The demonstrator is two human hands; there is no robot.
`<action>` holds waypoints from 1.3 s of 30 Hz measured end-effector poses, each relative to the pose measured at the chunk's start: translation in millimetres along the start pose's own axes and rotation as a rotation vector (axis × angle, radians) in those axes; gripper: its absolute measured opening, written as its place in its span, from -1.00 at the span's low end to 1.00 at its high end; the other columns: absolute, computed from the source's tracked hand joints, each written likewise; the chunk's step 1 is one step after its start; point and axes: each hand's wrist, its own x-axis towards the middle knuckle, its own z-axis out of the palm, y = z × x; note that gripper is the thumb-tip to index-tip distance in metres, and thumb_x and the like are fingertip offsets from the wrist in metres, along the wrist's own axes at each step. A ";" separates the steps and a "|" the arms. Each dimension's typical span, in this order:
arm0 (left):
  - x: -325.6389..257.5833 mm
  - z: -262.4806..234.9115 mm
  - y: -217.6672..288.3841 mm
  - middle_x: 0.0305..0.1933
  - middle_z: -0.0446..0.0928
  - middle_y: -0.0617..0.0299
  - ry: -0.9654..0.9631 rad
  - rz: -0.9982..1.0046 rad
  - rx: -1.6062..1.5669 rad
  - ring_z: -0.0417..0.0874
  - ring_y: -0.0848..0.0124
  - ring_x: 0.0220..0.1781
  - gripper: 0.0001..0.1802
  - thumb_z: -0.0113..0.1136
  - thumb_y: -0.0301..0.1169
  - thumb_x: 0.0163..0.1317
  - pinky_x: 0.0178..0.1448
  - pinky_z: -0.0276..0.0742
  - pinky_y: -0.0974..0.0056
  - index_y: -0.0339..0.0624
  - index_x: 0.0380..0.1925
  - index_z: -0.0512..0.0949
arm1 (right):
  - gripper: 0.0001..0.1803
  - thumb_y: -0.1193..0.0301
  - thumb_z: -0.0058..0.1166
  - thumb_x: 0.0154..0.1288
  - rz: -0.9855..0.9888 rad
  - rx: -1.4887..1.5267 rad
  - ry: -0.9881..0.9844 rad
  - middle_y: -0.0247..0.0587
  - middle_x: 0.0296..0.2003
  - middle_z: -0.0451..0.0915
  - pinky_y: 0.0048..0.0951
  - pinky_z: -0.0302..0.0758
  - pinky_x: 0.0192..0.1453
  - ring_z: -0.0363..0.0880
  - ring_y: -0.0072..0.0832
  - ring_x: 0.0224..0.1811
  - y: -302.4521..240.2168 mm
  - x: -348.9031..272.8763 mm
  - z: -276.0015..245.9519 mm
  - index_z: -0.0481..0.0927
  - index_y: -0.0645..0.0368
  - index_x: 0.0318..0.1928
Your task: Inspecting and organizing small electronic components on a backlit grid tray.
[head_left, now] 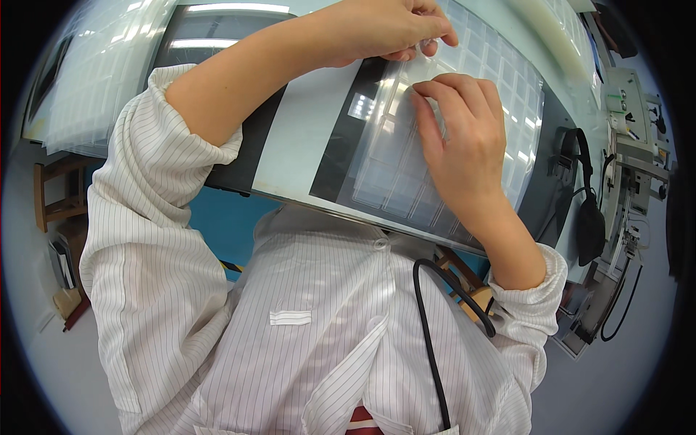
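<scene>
From my remote seat I see 2 bare hands over a clear plastic compartment tray [406, 156] that lies on a dark mat [337, 156] at the bench's near edge: the left hand [380, 29] has its fingertips curled together, pinching something at the tray's far part, though I cannot make out what sits between them. The right hand [464, 141] rests palm-down on the tray, fingers close together and fingertips pressed to its surface, covering several cells. More clear trays [101, 72] at far left are blurred and cut off by the rim.
</scene>
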 end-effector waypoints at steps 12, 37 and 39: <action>-3.5 0.0 7.1 -0.42 0.46 0.32 -0.011 -0.035 0.011 0.39 0.58 -0.49 -0.67 0.10 -0.23 0.54 -0.41 0.34 0.46 -0.33 -0.12 0.62 | -0.83 0.58 0.35 0.19 -0.013 0.110 0.028 -0.24 -0.22 0.64 -0.36 0.47 -0.08 0.52 -0.33 -0.18 8.6 7.7 -10.8 0.66 0.23 -0.19; -10.6 10.5 5.9 -0.45 0.48 0.35 -0.099 -0.148 0.011 0.38 0.60 -0.57 -0.70 0.13 -0.20 0.55 -0.49 0.33 0.44 -0.24 -0.13 0.59 | -0.82 0.59 0.35 0.18 0.112 -0.006 -0.024 -0.15 -0.15 0.62 -0.28 0.54 -0.01 0.58 -0.20 -0.09 13.9 -19.0 -19.5 0.68 0.25 -0.19; -11.6 11.9 3.5 -0.46 0.48 0.35 -0.110 -0.079 -0.031 0.39 0.60 -0.57 -0.70 0.14 -0.20 0.54 -0.49 0.32 0.44 -0.25 -0.14 0.60 | -0.83 0.60 0.35 0.17 0.043 -0.015 -0.035 -0.17 -0.15 0.64 -0.28 0.54 0.01 0.57 -0.22 -0.07 14.1 -21.4 -18.8 0.68 0.24 -0.20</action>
